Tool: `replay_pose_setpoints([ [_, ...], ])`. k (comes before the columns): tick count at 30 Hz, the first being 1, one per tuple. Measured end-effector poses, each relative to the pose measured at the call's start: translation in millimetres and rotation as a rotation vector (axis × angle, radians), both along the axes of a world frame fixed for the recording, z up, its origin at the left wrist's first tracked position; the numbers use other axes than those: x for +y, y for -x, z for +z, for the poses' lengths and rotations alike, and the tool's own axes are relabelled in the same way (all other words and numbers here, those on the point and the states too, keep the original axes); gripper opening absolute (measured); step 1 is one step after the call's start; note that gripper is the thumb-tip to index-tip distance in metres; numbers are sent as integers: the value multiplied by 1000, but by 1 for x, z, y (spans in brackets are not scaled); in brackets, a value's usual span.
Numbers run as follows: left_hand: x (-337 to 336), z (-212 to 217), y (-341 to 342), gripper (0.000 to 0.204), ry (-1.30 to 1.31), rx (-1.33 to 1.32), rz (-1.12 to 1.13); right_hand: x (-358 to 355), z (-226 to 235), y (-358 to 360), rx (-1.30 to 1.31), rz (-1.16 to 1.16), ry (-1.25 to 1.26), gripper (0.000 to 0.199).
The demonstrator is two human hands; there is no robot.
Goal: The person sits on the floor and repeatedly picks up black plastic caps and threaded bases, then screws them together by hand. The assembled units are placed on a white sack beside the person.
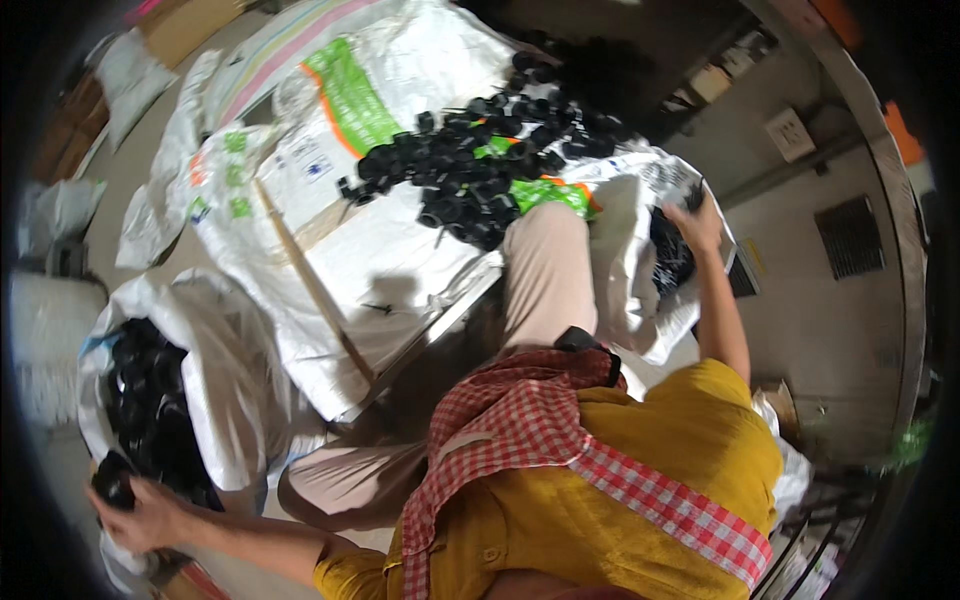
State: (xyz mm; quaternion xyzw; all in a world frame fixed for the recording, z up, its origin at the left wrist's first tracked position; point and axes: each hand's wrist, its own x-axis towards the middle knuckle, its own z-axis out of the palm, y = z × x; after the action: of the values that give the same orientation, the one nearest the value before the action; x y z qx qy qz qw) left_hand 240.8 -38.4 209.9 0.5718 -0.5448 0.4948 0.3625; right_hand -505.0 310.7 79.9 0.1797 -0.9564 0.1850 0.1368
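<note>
At the lower left, my left hand (pixel 150 515) is closed round a black plastic part (pixel 115 483) beside a white sack (pixel 225 400). Many similar black parts (pixel 150 390) fill that sack. My right hand (pixel 700 222) reaches into the mouth of a second white sack (pixel 640 300) at the right, fingers bent round something dark that I cannot make out. More black material (pixel 672 250) shows inside it. Between the sacks, a loose pile of small round black parts (pixel 450 170) lies on white woven sacking (pixel 400 260).
A wooden stick (pixel 310 280) lies along the sacking, with a stray black part (pixel 378 308) near it. My knee (pixel 548 265) rises between the pile and the right sack. A stuffed pale bag (pixel 130 85) lies at the far left, and a grey wall (pixel 800 240) stands at the right.
</note>
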Motion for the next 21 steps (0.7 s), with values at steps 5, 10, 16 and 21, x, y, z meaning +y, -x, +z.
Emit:
replay_pose_setpoints([
  [5,4,-12,-33,67,-460,-60,484,0,-23,4,318,-49,-157,68],
  [10,31,19,42,55,-163,-124,13,-130,11,-34,371,642,228,35],
  [16,63,-47,228,40,-1126,51,-958,-271,-72,-78,-57,1076,1,34],
  [21,66,-187,239,38,-1572,-226,-1025,-372,-155,-81,-281,1027,-78,42],
])
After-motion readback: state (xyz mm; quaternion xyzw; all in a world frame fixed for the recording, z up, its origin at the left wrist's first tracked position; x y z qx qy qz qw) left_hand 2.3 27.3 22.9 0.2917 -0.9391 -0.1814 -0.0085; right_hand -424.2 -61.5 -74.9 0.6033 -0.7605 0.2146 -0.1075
